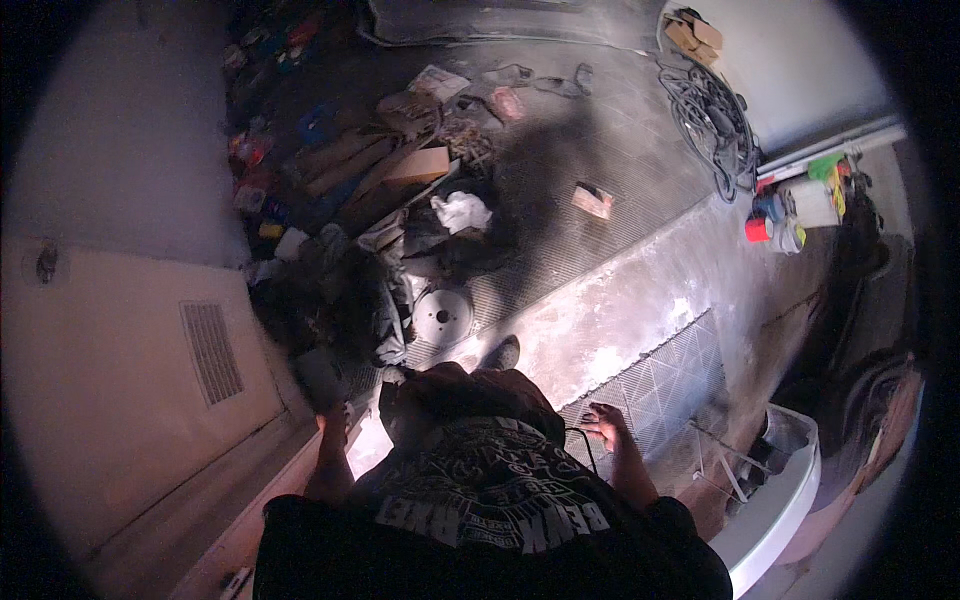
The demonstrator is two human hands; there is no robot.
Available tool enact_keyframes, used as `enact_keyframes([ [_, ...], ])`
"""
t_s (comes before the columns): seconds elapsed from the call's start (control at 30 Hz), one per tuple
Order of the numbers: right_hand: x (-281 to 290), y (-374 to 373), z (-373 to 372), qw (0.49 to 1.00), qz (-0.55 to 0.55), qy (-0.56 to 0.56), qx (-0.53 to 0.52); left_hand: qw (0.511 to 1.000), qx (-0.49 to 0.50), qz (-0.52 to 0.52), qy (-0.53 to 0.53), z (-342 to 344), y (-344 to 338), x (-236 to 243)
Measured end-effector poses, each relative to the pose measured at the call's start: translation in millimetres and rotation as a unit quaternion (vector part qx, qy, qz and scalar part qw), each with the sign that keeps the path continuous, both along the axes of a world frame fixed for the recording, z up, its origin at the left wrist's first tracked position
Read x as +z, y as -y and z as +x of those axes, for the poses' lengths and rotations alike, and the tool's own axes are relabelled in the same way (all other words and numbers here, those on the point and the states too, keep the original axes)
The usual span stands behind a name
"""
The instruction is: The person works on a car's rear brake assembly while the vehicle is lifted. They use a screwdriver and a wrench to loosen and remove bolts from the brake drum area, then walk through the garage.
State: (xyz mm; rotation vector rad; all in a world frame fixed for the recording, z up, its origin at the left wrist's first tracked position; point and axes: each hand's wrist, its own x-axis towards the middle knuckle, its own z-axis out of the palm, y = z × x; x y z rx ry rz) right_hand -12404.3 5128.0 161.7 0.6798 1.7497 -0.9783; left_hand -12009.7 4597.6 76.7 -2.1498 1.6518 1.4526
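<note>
My left hand (334, 420) is low at my left side, close to the pale wall's foot. Its fingers look curled, and a dark grey flat shape (320, 374) shows just beyond them; shadow hides what it is. On the other side my right hand (602, 424) hangs with its fingers apart and nothing in them, above a grooved floor strip. A thin black cord (583, 446) loops beside it. Ahead of my feet lies a pale round disc (442, 317) with a hole in its centre.
A heap of wood, bags and crumpled white paper (461, 212) spreads ahead to the left. One small box (592, 200) lies on the floor. Coiled hose (715, 125) and containers (800, 205) stand at the right wall. A white-rimmed curved piece (800, 490) is near right.
</note>
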Motion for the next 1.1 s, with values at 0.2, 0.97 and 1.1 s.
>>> enact_keyframes([
  [0.2,-9,-92,-80,0.995,-0.06,-0.042,-0.073,0.963,0.087,0.19,-0.169,-47,-55,-42],
  [0.97,43,-332,-269,0.897,0.004,-0.008,-0.441,0.937,-0.207,0.26,-0.107,-811,-180,-27],
  [1.1,46,-360,-287,0.866,0.039,-0.016,-0.497,0.914,-0.341,0.2,-0.088,-999,-267,-1],
])
